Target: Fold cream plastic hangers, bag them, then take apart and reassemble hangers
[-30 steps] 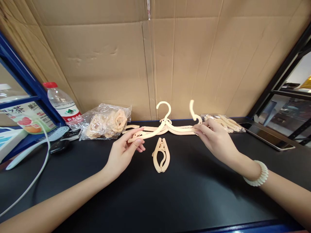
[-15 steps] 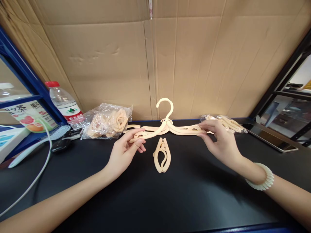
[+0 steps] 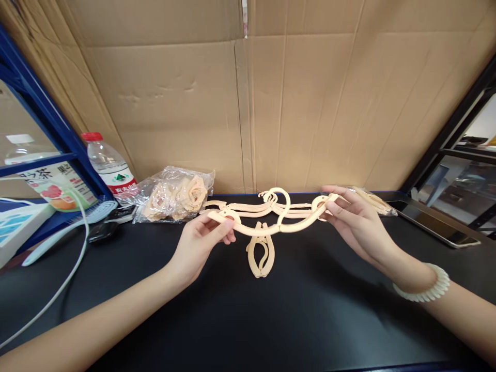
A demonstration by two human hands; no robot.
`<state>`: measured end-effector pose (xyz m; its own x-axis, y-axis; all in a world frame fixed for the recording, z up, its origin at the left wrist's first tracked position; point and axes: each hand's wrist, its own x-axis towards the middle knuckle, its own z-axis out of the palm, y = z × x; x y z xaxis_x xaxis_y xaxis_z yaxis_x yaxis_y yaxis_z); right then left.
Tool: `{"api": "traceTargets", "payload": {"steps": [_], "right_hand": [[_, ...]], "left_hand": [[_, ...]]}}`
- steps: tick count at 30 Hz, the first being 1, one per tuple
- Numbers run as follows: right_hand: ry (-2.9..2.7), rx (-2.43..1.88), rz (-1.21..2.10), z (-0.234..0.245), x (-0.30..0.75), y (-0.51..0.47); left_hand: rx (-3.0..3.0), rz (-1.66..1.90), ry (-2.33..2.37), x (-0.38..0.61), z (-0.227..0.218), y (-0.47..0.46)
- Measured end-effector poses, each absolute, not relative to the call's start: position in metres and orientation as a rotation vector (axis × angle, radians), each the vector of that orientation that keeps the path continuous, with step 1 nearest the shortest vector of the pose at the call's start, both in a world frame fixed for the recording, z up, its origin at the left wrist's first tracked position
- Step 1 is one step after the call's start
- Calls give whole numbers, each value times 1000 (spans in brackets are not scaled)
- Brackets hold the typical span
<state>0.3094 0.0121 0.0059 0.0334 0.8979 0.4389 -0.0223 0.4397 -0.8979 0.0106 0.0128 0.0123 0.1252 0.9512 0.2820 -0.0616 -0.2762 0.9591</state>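
Note:
Between my two hands I hold an unfolded beige folding clothes hanger (image 3: 263,230), its hook rising from the middle and its arms bowed. My left hand (image 3: 201,243) pinches the left end, and my right hand (image 3: 358,222) grips the right end, wearing a pale coiled band at the wrist. Just below, a folded hanger (image 3: 260,256) lies on the black table, its top partly hidden by the held one. Behind, several unfolded hangers (image 3: 248,209) lie stacked flat near the table's back edge, partly covered by my hands.
A clear bag of folded hangers (image 3: 176,196) lies at back left, another bag (image 3: 374,200) at back right beside a phone (image 3: 436,222). On the left are a water bottle (image 3: 112,168), a brush (image 3: 70,227) and a white cable (image 3: 72,268). Cardboard (image 3: 186,103) stands behind.
The held hanger has come away from the stack towards me and tilted, its hook dropping lower. My right hand has raised its end slightly. The view has shifted a little.

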Motion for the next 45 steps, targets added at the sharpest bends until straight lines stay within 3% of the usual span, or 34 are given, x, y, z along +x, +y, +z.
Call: {"api": "traceTargets", "payload": {"steps": [6,15,37,45], "right_hand": [[-1313,-877,892,4,292,-1],[-1941,-986,941,4,265,-36],[-2009,-1201,733,0,261,-43],[-2014,-1102,1025,1,257,-43]], "left_hand": [[1343,1114,850,23,12,-3],[1399,999,787,35,6,-16],[1600,915,768,37,10,-21],[1487,953,759,40,6,-22]]}}
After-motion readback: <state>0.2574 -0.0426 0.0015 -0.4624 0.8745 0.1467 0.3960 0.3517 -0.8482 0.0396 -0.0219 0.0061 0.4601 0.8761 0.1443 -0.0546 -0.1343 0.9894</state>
